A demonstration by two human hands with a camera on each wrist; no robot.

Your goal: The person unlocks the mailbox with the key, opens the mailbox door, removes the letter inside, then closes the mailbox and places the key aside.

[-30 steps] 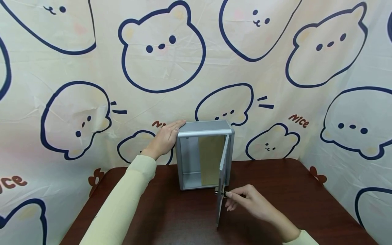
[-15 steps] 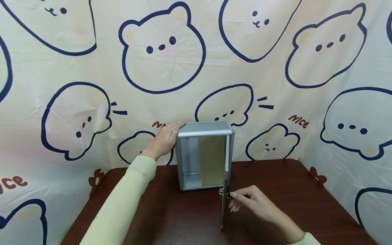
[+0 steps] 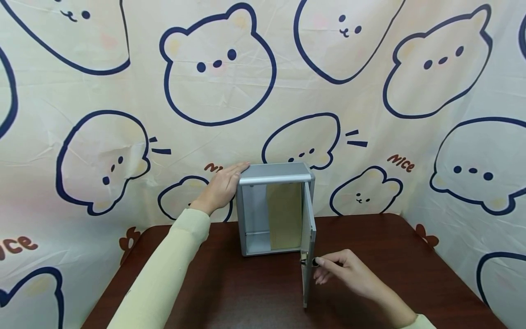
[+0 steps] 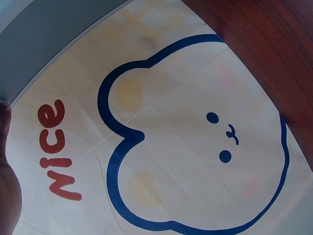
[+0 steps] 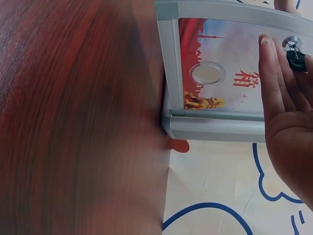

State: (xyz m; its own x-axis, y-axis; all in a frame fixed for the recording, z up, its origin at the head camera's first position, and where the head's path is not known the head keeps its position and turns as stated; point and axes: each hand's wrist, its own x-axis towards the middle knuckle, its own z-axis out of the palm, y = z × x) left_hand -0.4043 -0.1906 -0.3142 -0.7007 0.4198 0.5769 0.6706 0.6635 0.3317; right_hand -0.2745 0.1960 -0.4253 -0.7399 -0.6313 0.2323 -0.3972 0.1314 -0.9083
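Observation:
A grey metal-framed box [image 3: 275,170] stands upright on the table, its hinged door [image 3: 309,237] swung out toward the front. Inside, a tan panel [image 3: 284,217] covers part of the back wall. My left hand [image 3: 219,187] rests on the box's upper left corner, fingers laid along the top edge. In front of the door's outer face, my right hand [image 3: 349,274] pinches a black-headed key [image 5: 296,61] between thumb and fingers. The key sits in the door's round lock [image 5: 292,42]. Printed red characters and a round window show on the door in the right wrist view.
The dark reddish-brown table [image 3: 246,292] has its back edge against a cream cloth [image 3: 218,91] printed with bear faces. The same cloth hangs at both sides. The door's lower corner reaches out over the table's middle.
The door has swung farther open to the right, and my right hand has moved right along with the key. My left hand has stayed on the box's corner.

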